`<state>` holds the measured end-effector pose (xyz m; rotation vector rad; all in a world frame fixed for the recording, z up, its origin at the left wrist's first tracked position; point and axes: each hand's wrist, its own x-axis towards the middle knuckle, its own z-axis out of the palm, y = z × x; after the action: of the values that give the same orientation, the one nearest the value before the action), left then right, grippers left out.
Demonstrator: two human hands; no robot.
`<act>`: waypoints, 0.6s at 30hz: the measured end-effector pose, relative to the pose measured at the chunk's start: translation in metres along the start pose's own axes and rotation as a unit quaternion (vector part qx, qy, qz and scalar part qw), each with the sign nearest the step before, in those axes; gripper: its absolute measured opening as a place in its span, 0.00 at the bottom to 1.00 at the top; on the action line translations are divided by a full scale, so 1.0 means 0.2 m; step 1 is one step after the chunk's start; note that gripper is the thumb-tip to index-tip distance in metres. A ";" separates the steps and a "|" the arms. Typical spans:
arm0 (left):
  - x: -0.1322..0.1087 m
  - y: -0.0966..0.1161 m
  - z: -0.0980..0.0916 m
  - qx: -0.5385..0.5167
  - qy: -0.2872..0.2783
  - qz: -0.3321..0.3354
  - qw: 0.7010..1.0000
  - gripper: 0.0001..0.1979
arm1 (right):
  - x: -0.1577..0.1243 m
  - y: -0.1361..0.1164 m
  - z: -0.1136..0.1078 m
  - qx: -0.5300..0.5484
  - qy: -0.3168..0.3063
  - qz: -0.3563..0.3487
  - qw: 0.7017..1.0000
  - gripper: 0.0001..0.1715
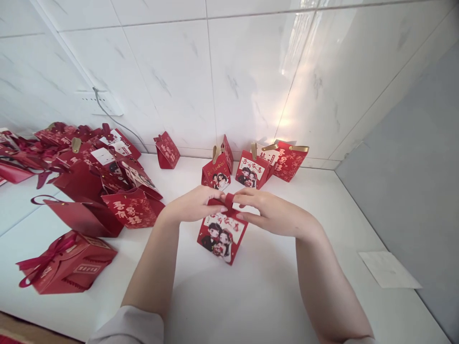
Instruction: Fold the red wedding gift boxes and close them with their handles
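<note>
A red and white gift box (222, 236) with a cartoon wedding couple on its front stands in the middle of the white counter. My left hand (195, 203) grips its top left corner, thumb in front and fingers behind. From the other side, my right hand (274, 210) has its fingertips at the short red strap (229, 200) and its thumb against the top right edge. My fingers partly cover the box's top. Just behind my hands are two similar boxes with gold straps, a red one (217, 174) and a white-fronted one (250, 171).
Many red gift boxes and bags (82, 162) crowd the left side, with a ribbon-tied box (70, 263) nearest me. A small red box (167, 150) and a gold-handled bag (289, 160) stand by the tiled wall. A grey cable (118, 123) hangs from the socket. White paper (389, 269) lies at right.
</note>
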<state>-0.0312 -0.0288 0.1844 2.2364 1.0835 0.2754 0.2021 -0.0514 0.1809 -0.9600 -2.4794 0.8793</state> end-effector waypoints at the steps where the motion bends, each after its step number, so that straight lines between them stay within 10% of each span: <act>1: 0.01 0.01 0.01 0.022 0.077 -0.001 0.997 0.09 | 0.00 0.00 0.00 -0.017 0.027 0.018 0.999 0.20; 5: 0.03 0.02 0.03 0.067 0.305 -0.007 0.950 0.16 | 0.02 0.02 0.01 -0.050 0.111 0.087 0.989 0.29; 18: 0.00 0.07 0.00 0.030 0.281 -0.016 0.959 0.12 | -0.03 -0.06 -0.04 -0.012 0.098 0.077 0.992 0.23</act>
<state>-0.0217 -0.0365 0.1930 2.2471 1.4267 0.9162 0.2036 -0.0590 0.1943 -1.1972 -2.2802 0.7629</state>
